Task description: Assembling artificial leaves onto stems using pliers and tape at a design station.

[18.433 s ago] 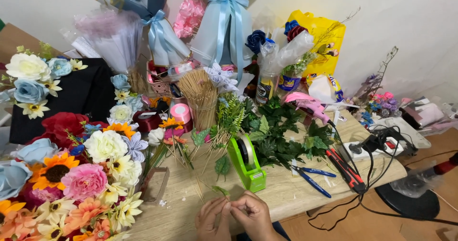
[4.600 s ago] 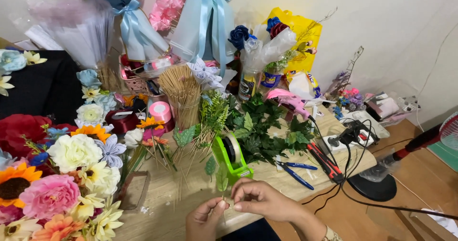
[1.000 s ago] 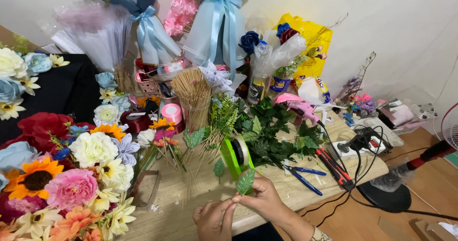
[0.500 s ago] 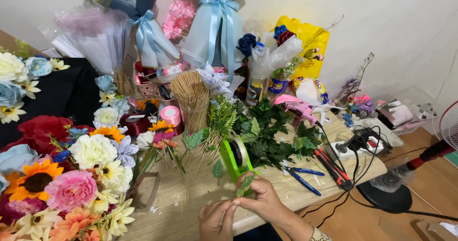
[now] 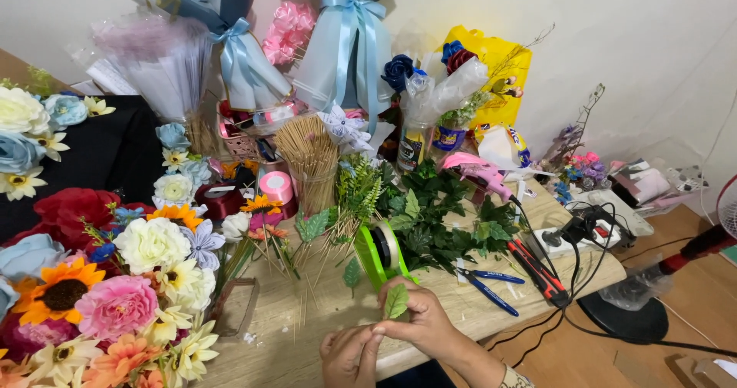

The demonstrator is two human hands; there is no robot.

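At the near edge of the wooden table (image 5: 276, 342), my right hand (image 5: 422, 323) pinches a small green artificial leaf (image 5: 396, 301) between thumb and fingers, holding it upright. My left hand (image 5: 349, 356) sits just left of it, fingers curled toward the leaf's base and touching the right hand's thumb; whether it grips a stem I cannot tell. A bright green tape dispenser (image 5: 381, 255) stands right behind the hands. A pile of dark green leaves (image 5: 434, 215) lies past it.
Artificial flowers (image 5: 115, 280) crowd the left side. A jar of wooden sticks (image 5: 309, 158), a pink tape roll (image 5: 275, 186), wrapped bouquets (image 5: 345, 42), a pink glue gun (image 5: 480, 173), blue pliers (image 5: 487, 288), a red cutter (image 5: 537, 269), a power strip (image 5: 576, 234) with cables.
My right hand has drawn the leaf down and nearer to me, away from the tape dispenser, toward my left hand. Earlier both hands worked close together at the table edge.
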